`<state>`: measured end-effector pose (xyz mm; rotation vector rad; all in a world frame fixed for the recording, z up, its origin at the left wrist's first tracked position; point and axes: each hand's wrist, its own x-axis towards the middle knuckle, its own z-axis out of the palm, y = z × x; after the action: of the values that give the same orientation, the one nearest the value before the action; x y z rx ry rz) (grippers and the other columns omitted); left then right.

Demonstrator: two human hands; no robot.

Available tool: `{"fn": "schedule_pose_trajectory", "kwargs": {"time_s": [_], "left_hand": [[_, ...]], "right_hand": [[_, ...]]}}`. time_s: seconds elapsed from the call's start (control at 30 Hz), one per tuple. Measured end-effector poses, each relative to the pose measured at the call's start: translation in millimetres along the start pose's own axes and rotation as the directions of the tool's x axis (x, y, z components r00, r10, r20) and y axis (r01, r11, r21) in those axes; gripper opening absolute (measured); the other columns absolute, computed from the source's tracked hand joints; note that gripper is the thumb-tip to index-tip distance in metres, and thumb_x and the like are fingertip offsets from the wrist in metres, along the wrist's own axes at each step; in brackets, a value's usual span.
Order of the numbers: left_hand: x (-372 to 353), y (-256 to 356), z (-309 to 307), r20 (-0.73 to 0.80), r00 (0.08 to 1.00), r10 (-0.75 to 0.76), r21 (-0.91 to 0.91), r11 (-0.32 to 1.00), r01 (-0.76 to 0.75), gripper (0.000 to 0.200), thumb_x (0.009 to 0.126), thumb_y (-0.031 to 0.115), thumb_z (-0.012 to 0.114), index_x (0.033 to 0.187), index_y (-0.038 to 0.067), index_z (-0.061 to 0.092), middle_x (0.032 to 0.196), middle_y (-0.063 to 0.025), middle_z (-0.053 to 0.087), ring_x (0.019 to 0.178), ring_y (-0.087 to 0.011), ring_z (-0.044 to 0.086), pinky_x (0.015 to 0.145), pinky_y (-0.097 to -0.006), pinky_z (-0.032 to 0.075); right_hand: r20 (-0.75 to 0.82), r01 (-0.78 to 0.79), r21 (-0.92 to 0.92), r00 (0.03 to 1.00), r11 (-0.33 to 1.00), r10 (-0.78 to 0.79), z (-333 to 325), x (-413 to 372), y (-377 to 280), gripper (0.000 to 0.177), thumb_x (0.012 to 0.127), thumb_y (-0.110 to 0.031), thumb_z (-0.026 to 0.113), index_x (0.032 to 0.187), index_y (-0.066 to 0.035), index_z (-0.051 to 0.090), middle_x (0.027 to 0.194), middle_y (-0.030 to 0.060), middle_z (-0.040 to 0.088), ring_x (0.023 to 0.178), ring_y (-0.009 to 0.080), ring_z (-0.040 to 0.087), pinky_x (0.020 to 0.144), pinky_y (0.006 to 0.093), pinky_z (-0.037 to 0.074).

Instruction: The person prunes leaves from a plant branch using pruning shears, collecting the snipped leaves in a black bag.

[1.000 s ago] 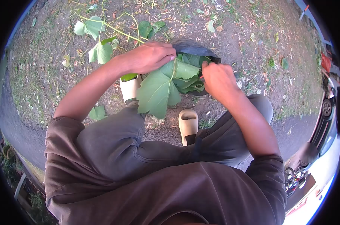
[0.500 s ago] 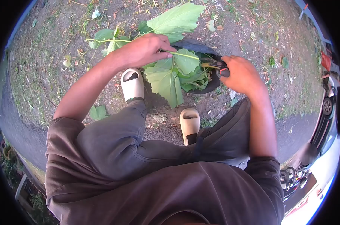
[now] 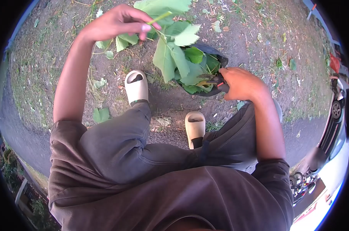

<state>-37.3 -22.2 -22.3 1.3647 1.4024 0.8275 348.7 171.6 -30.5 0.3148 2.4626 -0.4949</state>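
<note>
My left hand pinches the stem of a leafy green sprig at the upper left of the middle. Its broad leaves hang just left of and over a dark bag, which holds more green leaves. At the bag's right rim my right hand is closed round dark-handled pruning shears with a red mark. The blades point left over the leaves, and part of the handle is hidden by my fingers.
Two beige slides are on my feet below the bag. A loose leaf lies on the dirt ground at the left. Parked vehicles stand at the far right.
My left hand has moved up and left with the sprig, drawing its leaves partly off the bag. My right hand and the shears have shifted slightly down and left. More of the bag's leaves show.
</note>
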Motion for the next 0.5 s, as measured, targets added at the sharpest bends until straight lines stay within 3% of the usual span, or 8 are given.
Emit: {"fn": "schedule_pose_trajectory", "kwargs": {"time_s": [0.03,0.1,0.17,0.23,0.33,0.37,0.4,0.5], "left_hand": [[-5,-11,-15,-0.004,1.0,-0.002,-0.001,1.0,0.002,0.025,0.106,0.023,0.075,0.125,0.009,0.084,0.085,-0.0006,0.077,0.069,-0.01,0.061,0.068,-0.03,0.052],[-19,-31,-45,0.05,0.998,-0.033,0.028,0.999,0.032,0.025,0.105,0.023,0.075,0.124,0.01,0.084,0.085,-0.0015,0.076,0.067,-0.0077,0.056,0.063,-0.0273,0.046],[-33,-36,-58,0.044,0.996,-0.077,0.032,0.997,0.075,0.024,0.102,0.024,0.076,0.119,0.009,0.085,0.086,-0.0012,0.076,0.067,-0.0071,0.052,0.061,-0.027,0.04],[-46,-46,-73,0.006,1.0,0.003,-0.055,0.998,-0.003,0.024,0.099,0.026,0.076,0.112,0.008,0.084,0.088,0.0,0.075,0.069,-0.0075,0.05,0.063,-0.027,0.037],[-66,-62,-92,-0.042,0.999,-0.007,-0.135,0.991,0.001,0.027,0.098,0.031,0.074,0.108,0.007,0.081,0.085,0.0028,0.068,0.068,-0.007,0.043,0.064,-0.0271,0.032],[-70,-67,-96,-0.094,0.995,-0.013,-0.158,0.987,-0.002,0.028,0.099,0.032,0.073,0.108,0.007,0.08,0.083,0.0038,0.065,0.067,-0.0068,0.039,0.064,-0.0274,0.03],[-71,-62,-104,-0.018,0.998,-0.059,-0.15,0.987,0.056,0.026,0.101,0.031,0.071,0.108,0.007,0.079,0.081,0.0048,0.062,0.068,-0.0062,0.037,0.064,-0.0284,0.028],[-71,-65,-104,-0.108,0.976,-0.187,-0.027,0.982,0.185,0.029,0.105,0.036,0.07,0.109,0.009,0.08,0.082,0.0049,0.061,0.067,-0.0063,0.035,0.064,-0.0285,0.026]], "right_hand": [[0.001,0.004,-0.002,1.0,1.0,-0.004,-8,1,-4,0.05,0.074,-0.021,0.086,0.113,0.004,0.068,0.109,0.0258,0.074,0.11,0.0447,0.071,0.096,0.0531,0.057],[0.276,-0.042,0.091,0.961,0.995,0.015,-36,3,-17,0.05,0.077,-0.025,0.083,0.115,0.004,0.069,0.118,0.0249,0.075,0.12,0.0422,0.07,0.105,0.0505,0.056],[0.288,-0.065,0.086,0.957,0.994,0.038,-43,4,-19,0.052,0.077,-0.026,0.083,0.117,0.004,0.068,0.119,0.0239,0.075,0.121,0.0421,0.069,0.105,0.0501,0.056],[0.302,-0.087,0.083,0.951,0.993,0.059,-44,5,-19,0.054,0.078,-0.027,0.083,0.12,0.003,0.067,0.12,0.023,0.074,0.123,0.042,0.068,0.106,0.0498,0.055],[0.132,-0.096,0.137,0.988,0.986,0.078,-42,-2,-8,0.056,0.08,-0.029,0.081,0.125,0.002,0.067,0.123,0.0222,0.073,0.123,0.0416,0.068,0.107,0.0494,0.054],[-0.002,-0.045,0.171,0.999,0.984,0.046,-37,-3,-3,0.057,0.082,-0.03,0.081,0.128,0.001,0.067,0.125,0.0215,0.072,0.122,0.0415,0.068,0.107,0.0494,0.054],[-0.136,0.01,0.197,0.991,0.98,0.017,-33,-4,-1,0.058,0.084,-0.031,0.08,0.13,0.001,0.067,0.127,0.0208,0.072,0.122,0.0415,0.068,0.107,0.0495,0.054],[-0.271,0.017,0.156,0.962,0.988,0.027,-28,-1,-8,0.062,0.087,-0.035,0.08,0.135,0.002,0.066,0.128,0.0228,0.071,0.122,0.0434,0.067,0.108,0.0505,0.053]]}}
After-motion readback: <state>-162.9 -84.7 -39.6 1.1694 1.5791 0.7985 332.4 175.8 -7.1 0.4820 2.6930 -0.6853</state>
